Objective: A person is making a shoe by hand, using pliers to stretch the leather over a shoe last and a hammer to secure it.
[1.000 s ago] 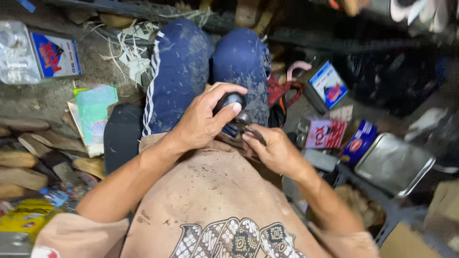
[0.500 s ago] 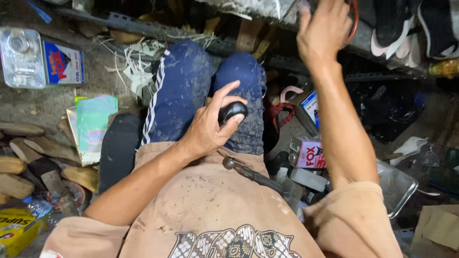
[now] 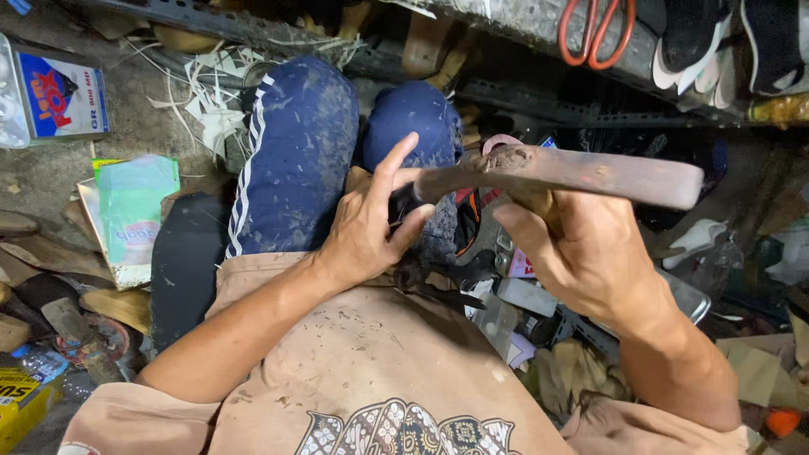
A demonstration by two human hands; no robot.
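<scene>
While the person sits on the floor with knees (image 3: 354, 152) drawn up, the right hand (image 3: 581, 253) is clenched round the handle of a rusty hammer (image 3: 556, 173), its long head lying level above the lap. The left hand (image 3: 371, 227) grips a small dark piece (image 3: 403, 200) just under the hammer's tip, index finger raised. Pliers (image 3: 438, 286) rest on the shirt below. Red scissors (image 3: 594, 34) hang on the shelf ahead; a tin (image 3: 59, 93) and green packet (image 3: 135, 211) lie off to the left.
</scene>
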